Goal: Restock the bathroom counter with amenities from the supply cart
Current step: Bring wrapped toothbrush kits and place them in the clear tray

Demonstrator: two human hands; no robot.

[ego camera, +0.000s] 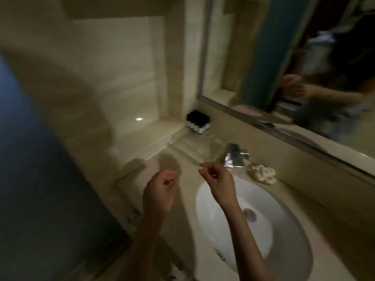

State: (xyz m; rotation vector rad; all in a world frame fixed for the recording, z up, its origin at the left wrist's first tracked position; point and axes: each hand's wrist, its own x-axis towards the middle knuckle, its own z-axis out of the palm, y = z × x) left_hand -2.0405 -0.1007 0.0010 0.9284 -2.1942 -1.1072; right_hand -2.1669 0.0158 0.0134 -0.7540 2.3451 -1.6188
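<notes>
Hovering over the beige bench [180, 236] with both hands, just left of and above the white sink [263, 199]. Left hand [162, 187] raised above the bare bench top, fingers curled in toward the palm, a red nail showing; cannot tell through the blur whether anything lies inside the curl. Right hand [218, 179] raised over the sink's back-left rim, thumb and forefinger tips brought together, the other fingers curled; cannot tell whether something thin is pinched between the tips or nothing at all. Hands near each other but apart. Farther back, at the bench's rear corner against the wall, a black-and-white caddy [197, 123] with small pale pieces along its lower edge, too blurred to name; well apart from both hands. Behind the sink, a chrome tap [235, 157], and just to its right a shallow dish [250, 171] carrying a white flower-shaped piece [264, 173]. Above the bench's back edge, a framed mirror [284, 47] reflecting a person's hands and dark clothing. To the left of the caddy, a pale stone recess [121, 78] in the wall; at the far left, a dark blue surface [30, 159].
</notes>
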